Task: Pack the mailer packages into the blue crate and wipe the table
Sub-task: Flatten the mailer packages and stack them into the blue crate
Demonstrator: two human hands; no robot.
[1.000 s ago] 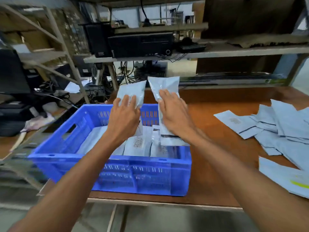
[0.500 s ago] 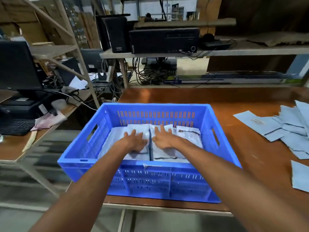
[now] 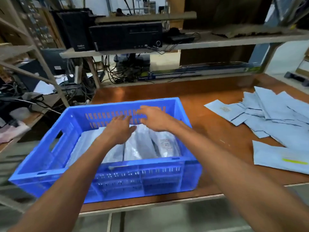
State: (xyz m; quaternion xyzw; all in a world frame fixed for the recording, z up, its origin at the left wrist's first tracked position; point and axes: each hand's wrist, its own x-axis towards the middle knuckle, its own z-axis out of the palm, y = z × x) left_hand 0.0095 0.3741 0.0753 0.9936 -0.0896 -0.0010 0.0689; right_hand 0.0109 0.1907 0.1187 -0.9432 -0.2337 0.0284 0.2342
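The blue crate (image 3: 41, 166) stands at the front left of the brown table (image 3: 209, 124). Several grey mailer packages (image 3: 150, 144) lie flat inside it. My left hand (image 3: 119, 131) hovers over the packages with fingers stretched out and holds nothing. My right hand (image 3: 153, 118) is raised above the crate's far wall, fingers relaxed and empty. A loose pile of pale blue mailer packages (image 3: 270, 118) lies on the table to the right, and one more mailer (image 3: 280, 158) sits near the front right edge.
Behind the table a shelf (image 3: 200, 42) carries black computer cases (image 3: 125, 36) and cables. A metal rack (image 3: 41, 64) and a cluttered desk stand at the left. The table's front edge (image 3: 150, 205) runs just below the crate.
Both hands set two mailers down into the crate, pressed them flat, and have now lifted off them. The right hand has risen toward the right.
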